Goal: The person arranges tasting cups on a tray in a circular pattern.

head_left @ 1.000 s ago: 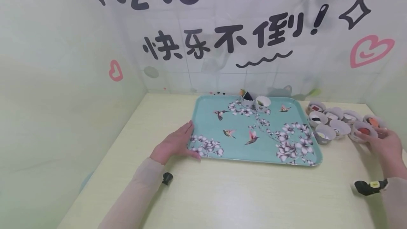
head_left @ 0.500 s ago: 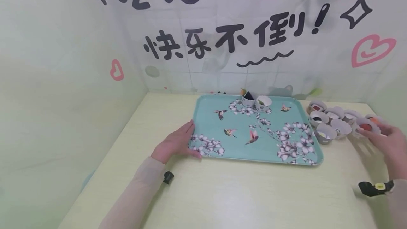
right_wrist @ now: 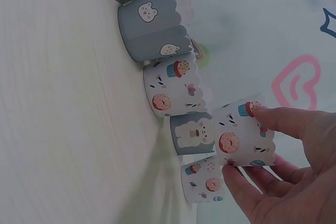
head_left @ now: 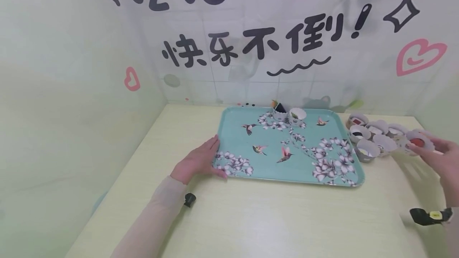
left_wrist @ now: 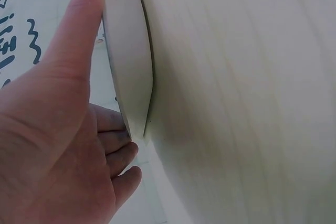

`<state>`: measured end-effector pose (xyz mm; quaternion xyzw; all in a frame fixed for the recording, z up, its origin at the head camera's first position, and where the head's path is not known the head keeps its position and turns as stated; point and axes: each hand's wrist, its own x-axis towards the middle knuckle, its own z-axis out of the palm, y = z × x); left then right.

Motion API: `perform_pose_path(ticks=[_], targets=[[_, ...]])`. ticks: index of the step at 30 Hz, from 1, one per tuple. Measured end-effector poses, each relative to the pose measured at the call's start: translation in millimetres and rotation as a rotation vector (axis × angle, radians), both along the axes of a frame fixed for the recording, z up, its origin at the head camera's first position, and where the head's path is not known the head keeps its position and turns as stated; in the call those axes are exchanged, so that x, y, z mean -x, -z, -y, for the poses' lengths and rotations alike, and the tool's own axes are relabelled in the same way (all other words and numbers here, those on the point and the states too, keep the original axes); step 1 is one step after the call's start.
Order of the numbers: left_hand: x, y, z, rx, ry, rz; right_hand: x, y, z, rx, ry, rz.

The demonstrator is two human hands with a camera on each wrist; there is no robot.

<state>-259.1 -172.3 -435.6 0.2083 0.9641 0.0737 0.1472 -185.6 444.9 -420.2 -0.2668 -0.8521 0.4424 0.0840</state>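
Tabletop (head_left: 272, 218) below, the held cup (right_wrist: 239, 136) shows contents (head_left: 417, 142) only in head view.

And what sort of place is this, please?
Perhaps a small dining or snack corner: a tray lies on a pale table, paper cups stand on and beside the tray, and the wall behind carries Chinese lettering whose top line seems about eating.

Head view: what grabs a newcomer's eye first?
Probably the turquoise tray with its birds and blossoms, in the middle of the table, the left hand at its left edge. The big black lettering on the wall behind competes with it. Next, at far right, the right hand grips a paper cup with something red inside.
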Motion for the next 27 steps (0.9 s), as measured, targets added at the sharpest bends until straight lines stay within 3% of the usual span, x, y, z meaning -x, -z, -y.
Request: perform_pose_path(ticks=[11,19,27], targets=[[-1.1,-1.0,-2,0.001,-0.009,0.011,-4.1,-9.5,14,-0.004,0.047,0.025],[1.9,-1.1,-1,-0.006,0.001,-0.011,-6.7,-9.6,12,0.032,-0.038,-0.084],[2.2,-5.7,0,-0.005,0.004,0.001,-5.7,-14.8,28,0.015,-0.065,-0.068]])
